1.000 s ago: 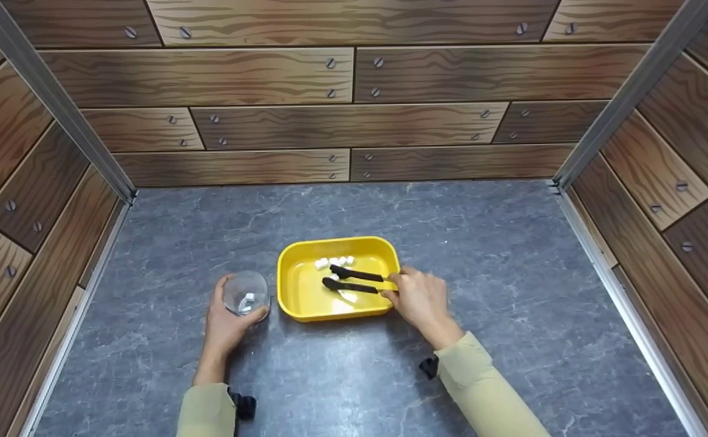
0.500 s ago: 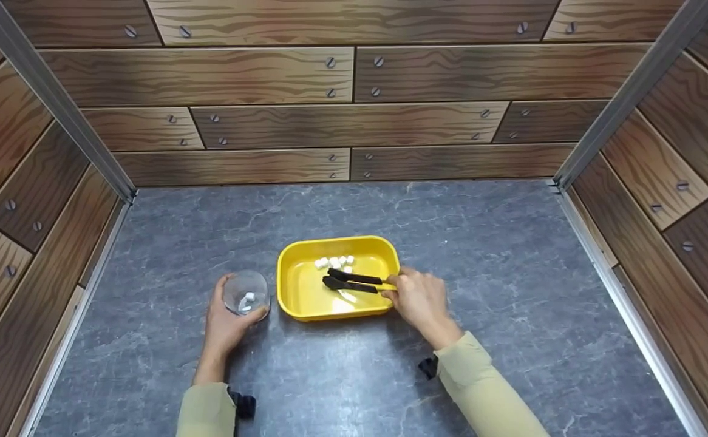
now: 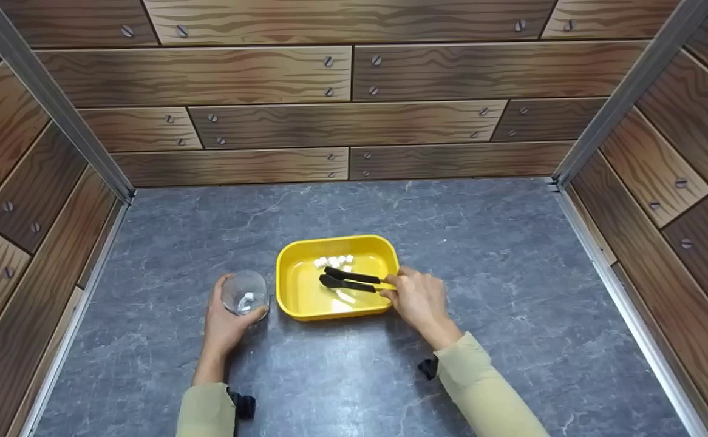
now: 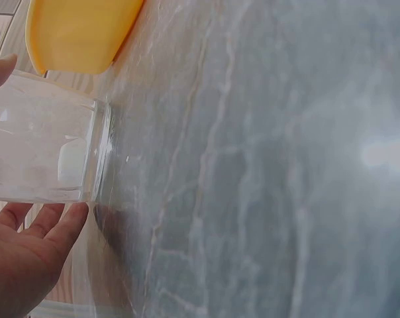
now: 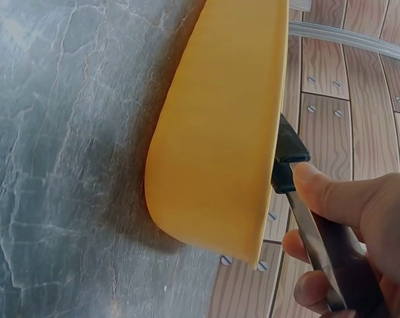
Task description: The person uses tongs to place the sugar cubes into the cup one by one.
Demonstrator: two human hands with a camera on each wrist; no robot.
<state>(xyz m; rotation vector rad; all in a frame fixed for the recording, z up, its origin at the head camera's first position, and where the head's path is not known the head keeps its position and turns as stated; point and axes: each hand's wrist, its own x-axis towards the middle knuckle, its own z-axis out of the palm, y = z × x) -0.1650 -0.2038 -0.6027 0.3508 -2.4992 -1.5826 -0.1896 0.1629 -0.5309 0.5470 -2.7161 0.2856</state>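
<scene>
Inward came the two arms of the black-tipped tongs (image 3: 352,280), now nearer each other than a second earlier. Behind that squeeze, the right hand (image 3: 421,300) had thumb and fingers wrapped firmly around the handle at the right end of the yellow tray (image 3: 299,297). White cubes (image 3: 333,262) sat clustered toward the tray's far side, just beyond the tips; whether the tongs had caught one, I couldn't tell. Over on the left, the left hand (image 3: 225,321) was curved round a clear cup (image 3: 240,284), thumb on the near side, with white pieces visible inside; the cup stood just beside the tray. And what a stage: a grey surface (image 3: 330,394) threaded with pale, marble-like veins, a bright glare shining below the tray. Plank-patterned walls (image 3: 269,127) dotted with screw heads rose on three sides, grey metal strips (image 3: 44,97) running up both corners.
</scene>
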